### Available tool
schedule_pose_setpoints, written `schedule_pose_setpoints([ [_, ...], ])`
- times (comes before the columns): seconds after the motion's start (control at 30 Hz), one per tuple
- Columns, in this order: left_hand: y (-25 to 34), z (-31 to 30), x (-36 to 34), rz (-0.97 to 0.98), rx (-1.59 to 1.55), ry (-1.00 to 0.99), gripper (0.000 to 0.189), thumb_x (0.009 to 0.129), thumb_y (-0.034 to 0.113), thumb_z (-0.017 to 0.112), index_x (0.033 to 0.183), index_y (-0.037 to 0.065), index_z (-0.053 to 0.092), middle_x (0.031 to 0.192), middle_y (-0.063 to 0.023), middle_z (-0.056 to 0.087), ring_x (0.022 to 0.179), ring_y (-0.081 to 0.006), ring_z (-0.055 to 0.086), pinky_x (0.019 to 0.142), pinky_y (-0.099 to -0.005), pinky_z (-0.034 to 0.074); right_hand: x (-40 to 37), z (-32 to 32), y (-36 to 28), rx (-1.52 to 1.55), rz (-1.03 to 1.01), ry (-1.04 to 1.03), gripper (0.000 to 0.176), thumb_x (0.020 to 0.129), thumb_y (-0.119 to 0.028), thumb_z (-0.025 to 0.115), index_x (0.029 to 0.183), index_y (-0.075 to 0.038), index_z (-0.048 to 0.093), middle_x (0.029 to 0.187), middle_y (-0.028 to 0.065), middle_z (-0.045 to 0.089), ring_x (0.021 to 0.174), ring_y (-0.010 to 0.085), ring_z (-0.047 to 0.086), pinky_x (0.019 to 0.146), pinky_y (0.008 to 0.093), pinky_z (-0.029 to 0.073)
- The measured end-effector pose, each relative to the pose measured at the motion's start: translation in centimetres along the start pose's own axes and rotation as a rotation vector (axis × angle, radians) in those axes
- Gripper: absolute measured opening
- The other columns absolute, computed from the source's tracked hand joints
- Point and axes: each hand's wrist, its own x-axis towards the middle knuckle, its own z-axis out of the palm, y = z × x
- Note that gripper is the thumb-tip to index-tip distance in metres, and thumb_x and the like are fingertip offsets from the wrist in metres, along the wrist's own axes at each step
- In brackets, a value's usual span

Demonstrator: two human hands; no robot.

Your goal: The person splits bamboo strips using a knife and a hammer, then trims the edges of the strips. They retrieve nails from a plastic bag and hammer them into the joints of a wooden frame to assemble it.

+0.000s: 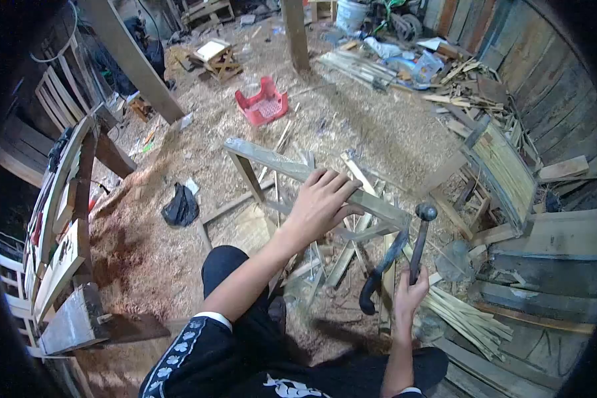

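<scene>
My left hand [320, 202] lies over the top rail of a wooden frame [272, 158], its fingers wrapped over the rail near the middle. My right hand [410, 292] is closed round the handle of a hammer [419, 242], whose round metal head points up beside the right end of the rail. Just left of the hammer is a hand saw [371, 285] with a black handle, its blade slanting up towards the rail's end. Thin wooden strips [467, 322] lie in a bundle right of my right hand.
A red plastic stool [264, 103] lies on the shavings-covered floor ahead, with a black bag [180, 205] at the left. Wooden posts [296, 36] rise at the back. Scrap wood [474, 86] and a slatted panel [504, 169] are at the right; planks [63, 265] stand at the left.
</scene>
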Motion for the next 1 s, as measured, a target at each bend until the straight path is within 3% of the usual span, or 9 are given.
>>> schedule_pose_setpoints([
  [0.27,-2.8,-6.8,1.0,-0.252,-0.076,-0.146,0.049,0.074,0.027,0.08,0.119,0.012,0.067,0.104,-0.0056,0.065,0.105,-0.0258,0.061,0.093,-0.0395,0.042,0.5,-2.1,-12.3,-0.109,0.022,-0.064,0.034,0.099,-0.025,0.062,0.104,0.007,0.058,0.09,0.0133,0.062,0.08,0.0198,0.059,0.069,0.0364,0.047],
  [0.5,2.6,-31.0,3.1,-0.409,-0.293,0.215,0.044,0.074,0.015,0.08,0.116,0.011,0.067,0.103,-0.0066,0.065,0.104,-0.0271,0.061,0.097,-0.0437,0.041,-0.6,-5.4,-36.0,0.055,-0.118,-0.201,0.027,0.102,-0.02,0.058,0.116,0.001,0.049,0.08,0.0011,0.054,0.064,0.0086,0.049,0.055,0.0252,0.041],
  [0.57,4.5,-38.9,3.4,-0.464,-0.264,0.257,0.046,0.075,0.012,0.078,0.119,0.011,0.066,0.106,-0.0074,0.064,0.105,-0.0272,0.06,0.1,-0.0443,0.041,-2.0,-7.2,-46.5,0.029,-0.002,-0.357,0.035,0.098,-0.014,0.061,0.126,0.004,0.049,0.097,0.0104,0.06,0.083,0.0163,0.058,0.072,0.031,0.048],
  [0.63,6.2,-46.5,3.7,-0.445,-0.261,0.256,0.052,0.074,0.013,0.079,0.124,0.013,0.064,0.109,-0.007,0.063,0.105,-0.0274,0.059,0.099,-0.0432,0.042,-2.0,-8.2,-50.5,-0.02,-0.185,-0.445,0.035,0.099,-0.015,0.06,0.127,0.0,0.046,0.084,0.0045,0.054,0.065,0.011,0.052,0.055,0.0255,0.042],
  [0.77,10.1,-58.9,1.5,-0.587,-0.012,0.281,0.052,0.075,0.015,0.079,0.125,0.017,0.064,0.11,-0.0053,0.063,0.105,-0.0248,0.06,0.097,-0.0401,0.043,-5.4,-7.7,-64.5,-0.109,-0.585,-0.545,0.028,0.096,-0.016,0.061,0.118,-0.002,0.051,0.083,0.0043,0.054,0.06,0.0103,0.051,0.052,0.0267,0.041],
  [0.8,11.0,-61.8,0.4,-0.62,0.045,0.264,0.049,0.076,0.016,0.078,0.123,0.017,0.065,0.11,-0.0049,0.064,0.106,-0.024,0.06,0.096,-0.0396,0.043,-5.2,-7.0,-64.4,-0.262,-0.879,-0.43,0.026,0.097,-0.017,0.061,0.116,-0.002,0.052,0.079,0.0012,0.052,0.059,0.0096,0.049,0.051,0.0268,0.039],
  [0.83,11.6,-63.6,-1.0,-0.621,0.09,0.332,0.046,0.076,0.015,0.078,0.12,0.017,0.066,0.111,-0.0049,0.064,0.106,-0.0248,0.06,0.096,-0.0405,0.042,-5.7,-6.6,-64.6,-0.239,-0.896,-0.447,0.026,0.097,-0.017,0.061,0.116,-0.002,0.052,0.079,0.0012,0.052,0.059,0.0096,0.049,0.051,0.0268,0.039],
  [0.9,12.7,-66.7,-3.7,-0.663,0.18,0.391,0.043,0.078,0.008,0.072,0.12,0.015,0.066,0.106,-0.0047,0.063,0.104,-0.0234,0.06,0.098,-0.0392,0.041,-8.2,-6.0,-65.9,0.044,-0.118,-0.896,0.024,0.097,-0.018,0.062,0.113,-0.002,0.055,0.076,0.0007,0.05,0.065,0.0116,0.051,0.058,0.0298,0.041],
  [1.0,15.9,-71.9,-7.7,-0.845,0.243,0.351,0.045,0.077,0.011,0.076,0.121,0.015,0.067,0.11,-0.007,0.065,0.107,-0.0293,0.058,0.097,-0.0415,0.04,-12.6,-6.2,-71.5,0.009,-0.289,-1.006,0.023,0.096,-0.017,0.063,0.109,-0.001,0.056,0.076,0.0027,0.051,0.067,0.012,0.049,0.06,0.0296,0.04],
])
